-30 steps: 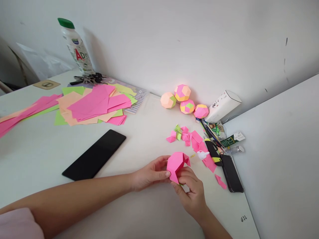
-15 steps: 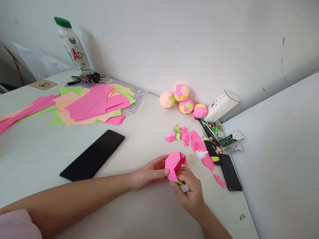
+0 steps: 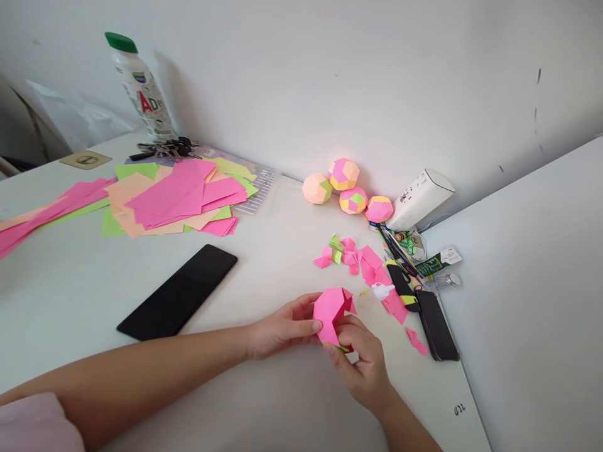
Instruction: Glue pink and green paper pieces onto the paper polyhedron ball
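One pink paper shape (image 3: 328,309) is held up near the front of the white table (image 3: 235,408). It is hollow, with a gap on its right side. The left hand (image 3: 285,329) is curled around its left side, thumb pressed on the front. The right hand (image 3: 365,361) holds the low right edge, with some fingers at the gap. A green bit (image 3: 346,348) peeks out there, but what the hidden fingertips touch cannot be told.

To do this well, the left hand should hold softly, like a cup, so the flat sides don't get squashed. The right hand should work on one small edge at a time and press the folds from both sides. The pointy flaps (image 3: 350,305) at the top right stick out, so they could bend if a finger bumps them. Slow little pushes seem best for thin paper.
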`<state>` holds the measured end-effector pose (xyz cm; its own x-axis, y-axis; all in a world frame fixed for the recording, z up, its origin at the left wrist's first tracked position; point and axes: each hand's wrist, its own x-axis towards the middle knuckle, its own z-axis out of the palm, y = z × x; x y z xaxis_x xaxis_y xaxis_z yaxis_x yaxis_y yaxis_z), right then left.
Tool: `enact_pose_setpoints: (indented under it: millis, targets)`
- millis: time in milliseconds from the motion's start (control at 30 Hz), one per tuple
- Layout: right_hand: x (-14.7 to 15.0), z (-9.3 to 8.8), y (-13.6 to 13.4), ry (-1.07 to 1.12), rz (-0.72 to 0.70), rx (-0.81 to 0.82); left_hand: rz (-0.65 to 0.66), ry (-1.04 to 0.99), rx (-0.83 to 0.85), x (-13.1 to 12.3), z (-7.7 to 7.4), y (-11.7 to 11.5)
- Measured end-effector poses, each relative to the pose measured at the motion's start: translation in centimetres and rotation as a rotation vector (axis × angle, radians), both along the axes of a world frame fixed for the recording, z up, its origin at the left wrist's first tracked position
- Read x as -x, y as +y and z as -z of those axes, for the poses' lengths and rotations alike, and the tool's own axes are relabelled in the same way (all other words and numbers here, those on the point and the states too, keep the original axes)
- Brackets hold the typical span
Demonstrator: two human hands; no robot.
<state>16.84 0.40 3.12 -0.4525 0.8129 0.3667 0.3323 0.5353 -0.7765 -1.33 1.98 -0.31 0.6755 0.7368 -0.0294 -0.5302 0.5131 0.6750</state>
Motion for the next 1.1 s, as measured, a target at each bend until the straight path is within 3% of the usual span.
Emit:
enact_pose_setpoints:
  millis: [1100]
  targets:
    - [-0.33,-0.43,0.11,-0.001,-0.023,0.021,-0.001,0.002,0.028,-0.02,0.15,0.07]
